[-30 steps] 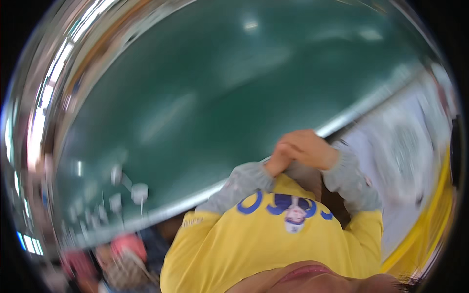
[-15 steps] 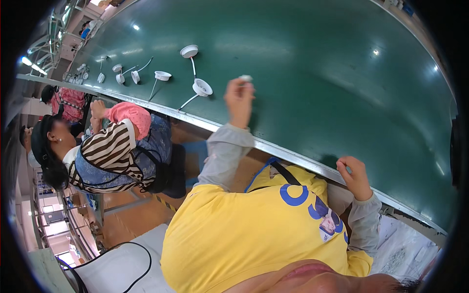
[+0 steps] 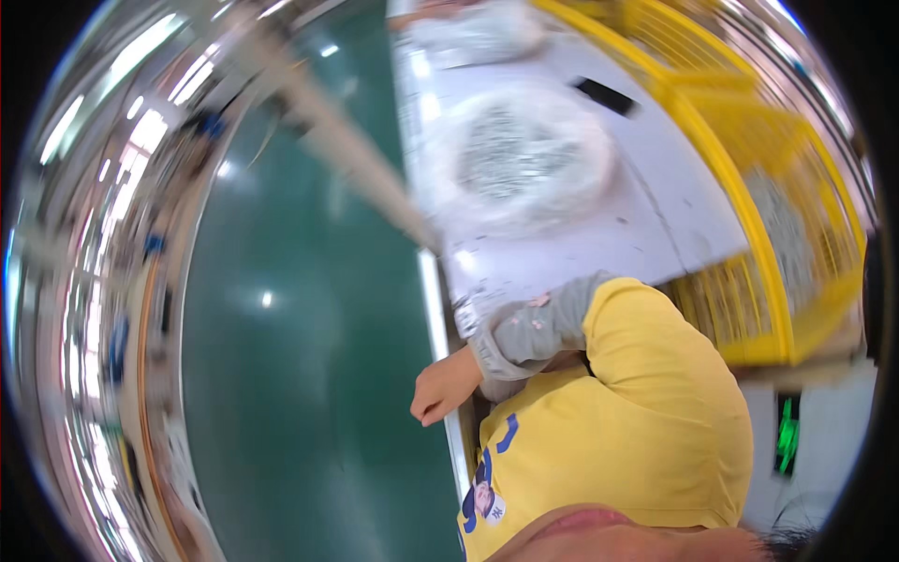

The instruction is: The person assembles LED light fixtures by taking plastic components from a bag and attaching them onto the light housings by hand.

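Observation:
My right hand (image 3: 448,386) hangs over the near edge of the green work surface (image 3: 309,375), its fingers curled in with nothing visible in them. A grey sleeve with a loose cuff covers that forearm. The fingertips are partly tucked out of sight. My left hand is out of the picture. Beyond the right forearm, on a white tabletop (image 3: 655,215), sits a wide clear plastic bag (image 3: 590,169) with many small grey metallic parts in it, blurred by motion.
Yellow plastic crates (image 3: 773,272) line the white tabletop's right side; one holds grey parts. A flat black object (image 3: 604,96) lies by the bag, and another plastic bag (image 3: 482,36) lies farther off. A pale post (image 3: 361,169) slants over the green surface.
My view has swung to the right, bringing in the white tabletop, bags and crates. The round white parts, the neighbouring person and my left hand with its small white piece have left the picture.

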The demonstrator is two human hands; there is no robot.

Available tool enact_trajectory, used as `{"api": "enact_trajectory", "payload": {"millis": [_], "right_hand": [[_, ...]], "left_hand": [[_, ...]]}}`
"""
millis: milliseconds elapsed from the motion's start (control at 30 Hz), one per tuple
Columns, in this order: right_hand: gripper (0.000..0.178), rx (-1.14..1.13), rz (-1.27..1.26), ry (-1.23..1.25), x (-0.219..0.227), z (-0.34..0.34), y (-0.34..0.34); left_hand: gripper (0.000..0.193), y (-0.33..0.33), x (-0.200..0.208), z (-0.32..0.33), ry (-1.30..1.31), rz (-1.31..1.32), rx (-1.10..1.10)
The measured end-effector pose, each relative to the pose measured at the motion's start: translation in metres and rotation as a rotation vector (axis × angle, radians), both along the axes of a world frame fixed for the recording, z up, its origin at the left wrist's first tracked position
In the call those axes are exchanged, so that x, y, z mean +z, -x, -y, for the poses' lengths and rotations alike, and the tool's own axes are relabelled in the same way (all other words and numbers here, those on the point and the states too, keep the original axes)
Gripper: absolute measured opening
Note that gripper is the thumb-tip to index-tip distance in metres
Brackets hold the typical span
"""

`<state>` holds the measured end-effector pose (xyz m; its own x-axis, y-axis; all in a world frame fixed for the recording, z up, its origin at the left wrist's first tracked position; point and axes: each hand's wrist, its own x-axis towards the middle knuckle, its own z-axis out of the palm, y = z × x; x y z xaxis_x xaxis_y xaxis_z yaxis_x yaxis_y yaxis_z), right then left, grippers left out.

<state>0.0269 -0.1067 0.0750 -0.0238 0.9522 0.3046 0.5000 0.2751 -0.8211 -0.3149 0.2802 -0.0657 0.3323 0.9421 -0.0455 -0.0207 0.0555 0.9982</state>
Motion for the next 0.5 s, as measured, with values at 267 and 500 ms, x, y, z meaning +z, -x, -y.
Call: {"api": "enact_trajectory", "payload": {"millis": [267,500], "right_hand": [[0.019,-0.782,-0.018,-0.028,0.026,0.207,-0.005],[0.019,-1.166,-0.062,-0.089,0.034,0.317,-0.013]], "left_hand": [[0.019,-0.195,-0.09,-0.068,-0.281,-0.042,-0.385],[0.017,-0.292,-0.12,-0.046,-0.503,-0.032,-0.405]]}}
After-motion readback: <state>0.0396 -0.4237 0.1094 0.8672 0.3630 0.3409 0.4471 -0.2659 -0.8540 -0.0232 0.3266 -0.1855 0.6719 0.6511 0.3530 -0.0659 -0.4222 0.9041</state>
